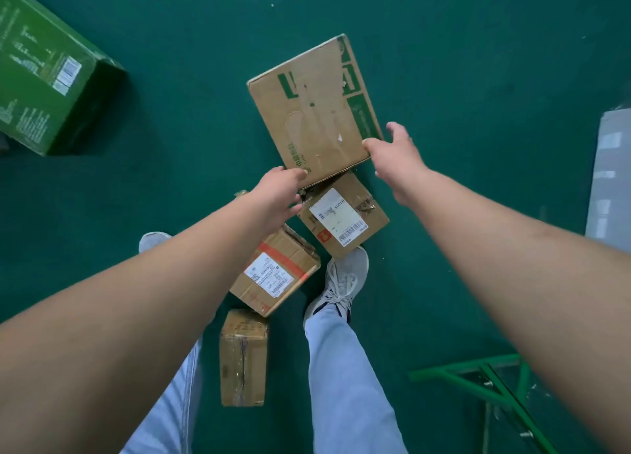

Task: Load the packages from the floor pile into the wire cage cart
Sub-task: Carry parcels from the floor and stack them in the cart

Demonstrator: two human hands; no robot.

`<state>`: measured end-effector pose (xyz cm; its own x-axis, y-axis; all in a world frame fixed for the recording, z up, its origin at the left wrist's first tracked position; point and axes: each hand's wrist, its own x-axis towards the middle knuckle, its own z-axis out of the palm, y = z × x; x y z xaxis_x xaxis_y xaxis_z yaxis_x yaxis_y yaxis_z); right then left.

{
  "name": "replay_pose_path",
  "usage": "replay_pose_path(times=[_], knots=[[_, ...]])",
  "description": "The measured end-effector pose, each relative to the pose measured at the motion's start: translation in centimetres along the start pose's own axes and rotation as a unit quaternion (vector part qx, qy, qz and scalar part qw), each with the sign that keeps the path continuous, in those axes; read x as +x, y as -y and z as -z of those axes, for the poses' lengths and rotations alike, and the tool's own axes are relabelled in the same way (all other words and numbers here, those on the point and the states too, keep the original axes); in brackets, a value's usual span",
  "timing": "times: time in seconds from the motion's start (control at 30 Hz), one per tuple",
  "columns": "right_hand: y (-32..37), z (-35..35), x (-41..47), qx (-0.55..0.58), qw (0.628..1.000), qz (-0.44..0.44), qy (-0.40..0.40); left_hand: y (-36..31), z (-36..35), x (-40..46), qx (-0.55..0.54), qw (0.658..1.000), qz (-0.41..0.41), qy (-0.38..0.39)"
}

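Both hands taking the large carton off the floor pile

The left hand (278, 194) is curling round the near left corner of the large carton (317, 112) and the right hand (397, 153) is pinching its near right corner, likely to spread a wide load; the carton is lying just beyond both hands, its near edge overlapping a labelled box (343, 219), with two more boxes (276, 271) nearer and a green frame (478, 373), perhaps the cart, near right

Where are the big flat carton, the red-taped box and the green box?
big flat carton (314, 112), head view, top face.
red-taped box (276, 269), head view, white label.
green box (37, 78), head view, printed top.
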<state>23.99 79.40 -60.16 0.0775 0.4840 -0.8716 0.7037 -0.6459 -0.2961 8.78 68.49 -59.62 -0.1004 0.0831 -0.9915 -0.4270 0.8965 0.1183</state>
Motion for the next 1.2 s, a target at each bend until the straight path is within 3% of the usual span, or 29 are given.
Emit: replay_pose_path(times=[0.2,0.47,0.9,1.2], knots=[[0.4,-1.2,1.5,-0.013,0.998,-0.002,0.058,0.1,0.6,1.0,-0.010,1.000,-0.023,-0.002],[4.8,-2.2,-7.3,0.000,0.994,0.096,0.058,-2.5,8.1,-6.1,-0.071,0.996,-0.060,-0.014],[14.9,-5.9,-38.2,0.030,0.988,0.149,0.036,-2.9,23.2,-32.3,-0.063,0.985,-0.154,-0.036],[17.4,-5.7,-56.7,0.010,0.978,0.202,0.043,2.7,30.6,-49.1,-0.092,0.968,-0.227,-0.055]])
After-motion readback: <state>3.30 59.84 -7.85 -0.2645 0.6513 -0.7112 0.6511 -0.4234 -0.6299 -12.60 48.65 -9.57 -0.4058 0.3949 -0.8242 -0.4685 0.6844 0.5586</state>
